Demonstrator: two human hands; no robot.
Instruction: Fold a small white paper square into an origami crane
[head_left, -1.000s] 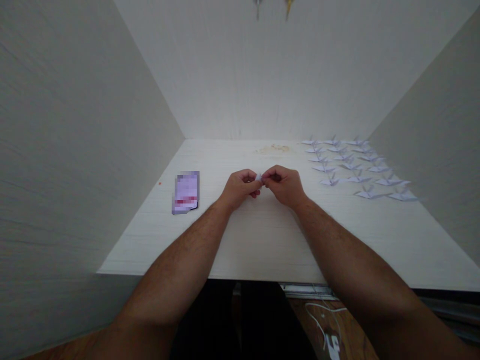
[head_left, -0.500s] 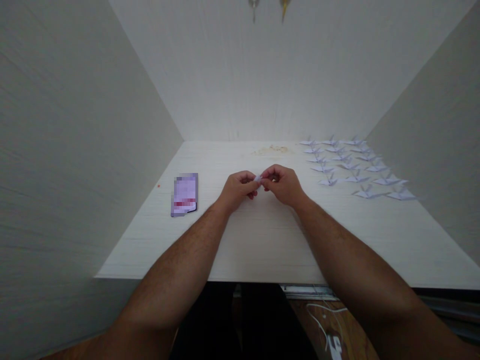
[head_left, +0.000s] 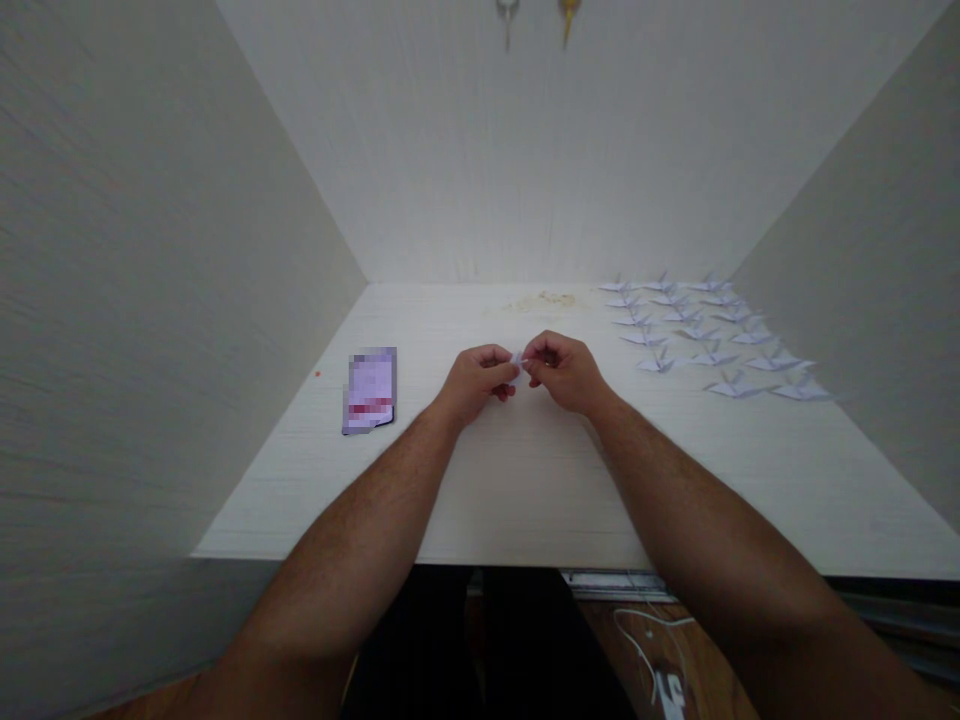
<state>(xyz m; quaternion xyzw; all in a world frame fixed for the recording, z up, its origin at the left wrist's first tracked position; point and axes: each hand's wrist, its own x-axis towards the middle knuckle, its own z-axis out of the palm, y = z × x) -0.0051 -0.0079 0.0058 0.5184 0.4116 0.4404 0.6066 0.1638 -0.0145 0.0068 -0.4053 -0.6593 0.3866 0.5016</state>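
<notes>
Between my fingertips is a small piece of folded white paper (head_left: 517, 361), held a little above the middle of the white table. My left hand (head_left: 478, 381) pinches it from the left with thumb and forefinger. From the right, my right hand (head_left: 564, 371) grips its edge, also between thumb and fingers. Most of the paper's shape is hidden by the fingers. To the right of my hands stand several folded white paper cranes (head_left: 658, 362) in loose rows.
A blurred-out flat device, like a phone or tablet (head_left: 370, 390), lies on the table (head_left: 525, 500) at left. A tan stain (head_left: 555, 298) marks the back. Walls enclose three sides. White cables (head_left: 637, 640) lie on the floor below the front edge.
My right fingertips have shifted slightly on the paper, and a bit more of it shows between the hands. My left hand stays nearly where it was.
</notes>
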